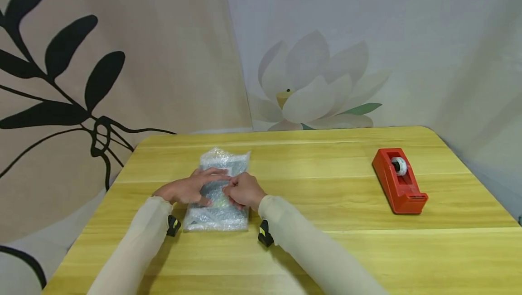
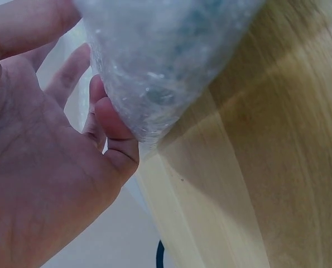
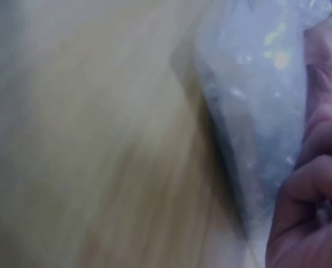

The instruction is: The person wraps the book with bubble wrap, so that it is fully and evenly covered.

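A flat package in clear bubble wrap (image 1: pixel 220 219) lies on the table, left of the middle. Something dark and flat shows faintly through the wrap; its kind is hidden. My left hand (image 1: pixel 189 188) rests on the package's left side with fingers spread and nearly straight. In the left wrist view the wrap's corner (image 2: pixel 154 95) lies beside the fingertips (image 2: pixel 114 120). My right hand (image 1: pixel 246 191), its fingers curled, pinches the wrap near the middle, close to the left fingertips. Curled fingers (image 3: pixel 316 184) also show against the wrap (image 3: pixel 255 100) in the right wrist view.
A red tape dispenser (image 1: pixel 397 181) with a small white-cored roll stands at the right of the wooden table (image 1: pixel 326 258). Behind the table hangs a printed cloth (image 1: pixel 183 59) with leaves and a lotus. Dark wrist devices (image 1: pixel 266 234) sit under both cuffs.
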A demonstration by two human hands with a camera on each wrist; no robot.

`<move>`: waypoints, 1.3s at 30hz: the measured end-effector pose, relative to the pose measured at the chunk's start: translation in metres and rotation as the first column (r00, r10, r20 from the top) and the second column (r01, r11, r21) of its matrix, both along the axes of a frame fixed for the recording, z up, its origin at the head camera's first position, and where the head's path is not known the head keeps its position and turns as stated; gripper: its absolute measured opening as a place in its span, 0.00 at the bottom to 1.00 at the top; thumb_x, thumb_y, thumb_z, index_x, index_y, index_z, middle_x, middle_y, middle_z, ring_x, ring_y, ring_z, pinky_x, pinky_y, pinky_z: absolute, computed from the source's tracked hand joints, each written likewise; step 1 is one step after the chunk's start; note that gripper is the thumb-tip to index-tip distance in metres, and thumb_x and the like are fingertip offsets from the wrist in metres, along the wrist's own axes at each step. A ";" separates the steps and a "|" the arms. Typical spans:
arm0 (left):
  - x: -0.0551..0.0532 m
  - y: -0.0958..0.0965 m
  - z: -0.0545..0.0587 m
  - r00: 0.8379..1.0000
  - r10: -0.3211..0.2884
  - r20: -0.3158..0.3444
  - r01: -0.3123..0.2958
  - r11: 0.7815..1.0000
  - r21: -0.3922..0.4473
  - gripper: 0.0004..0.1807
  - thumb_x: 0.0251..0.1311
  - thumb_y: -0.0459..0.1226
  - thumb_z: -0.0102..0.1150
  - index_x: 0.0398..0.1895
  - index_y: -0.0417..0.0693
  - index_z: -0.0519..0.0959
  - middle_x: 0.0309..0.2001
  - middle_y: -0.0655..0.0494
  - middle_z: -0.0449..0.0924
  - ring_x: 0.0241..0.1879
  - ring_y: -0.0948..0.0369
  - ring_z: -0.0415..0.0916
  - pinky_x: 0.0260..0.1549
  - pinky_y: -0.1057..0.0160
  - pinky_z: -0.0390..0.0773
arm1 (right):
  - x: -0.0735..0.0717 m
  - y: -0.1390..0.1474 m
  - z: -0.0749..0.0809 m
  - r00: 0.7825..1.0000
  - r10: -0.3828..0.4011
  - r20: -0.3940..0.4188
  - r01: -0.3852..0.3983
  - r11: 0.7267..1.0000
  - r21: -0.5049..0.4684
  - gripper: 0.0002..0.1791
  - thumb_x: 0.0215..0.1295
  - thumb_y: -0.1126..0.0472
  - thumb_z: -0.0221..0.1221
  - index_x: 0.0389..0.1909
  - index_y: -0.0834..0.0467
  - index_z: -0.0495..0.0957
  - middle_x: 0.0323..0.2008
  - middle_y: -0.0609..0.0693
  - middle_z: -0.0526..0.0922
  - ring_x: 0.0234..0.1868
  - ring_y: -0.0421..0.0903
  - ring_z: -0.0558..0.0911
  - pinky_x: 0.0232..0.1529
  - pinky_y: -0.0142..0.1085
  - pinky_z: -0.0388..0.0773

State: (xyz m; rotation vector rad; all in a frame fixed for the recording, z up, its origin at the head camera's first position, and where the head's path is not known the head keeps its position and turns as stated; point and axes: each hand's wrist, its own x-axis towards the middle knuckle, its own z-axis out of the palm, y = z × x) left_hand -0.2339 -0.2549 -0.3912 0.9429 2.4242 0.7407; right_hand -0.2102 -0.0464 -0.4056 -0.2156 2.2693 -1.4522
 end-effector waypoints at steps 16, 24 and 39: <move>0.004 -0.001 0.003 0.999 0.042 0.005 -0.042 0.999 -0.015 0.41 0.56 0.40 0.70 0.73 0.43 0.65 0.78 0.39 0.52 0.76 0.30 0.39 0.67 0.20 0.31 | -0.013 -0.020 0.012 0.989 0.108 -0.105 -0.050 0.894 0.445 0.12 0.63 0.59 0.61 0.43 0.63 0.84 0.40 0.52 0.88 0.31 0.45 0.82 0.33 0.39 0.81; 0.003 -0.002 0.003 0.998 0.054 0.025 -0.054 0.999 -0.010 0.42 0.56 0.41 0.70 0.73 0.39 0.65 0.78 0.37 0.51 0.77 0.31 0.38 0.68 0.23 0.27 | -0.018 -0.023 0.020 0.964 0.229 -0.135 -0.091 0.763 0.640 0.22 0.62 0.53 0.62 0.57 0.54 0.82 0.56 0.48 0.86 0.44 0.46 0.86 0.42 0.43 0.85; 0.001 -0.002 -0.003 0.999 -0.027 -0.016 0.028 0.999 0.043 0.43 0.56 0.49 0.69 0.74 0.46 0.66 0.78 0.36 0.51 0.78 0.34 0.40 0.67 0.22 0.28 | -0.011 0.006 0.026 0.962 0.226 -0.150 -0.080 0.764 0.641 0.24 0.60 0.41 0.68 0.44 0.57 0.85 0.36 0.48 0.89 0.32 0.45 0.85 0.35 0.41 0.84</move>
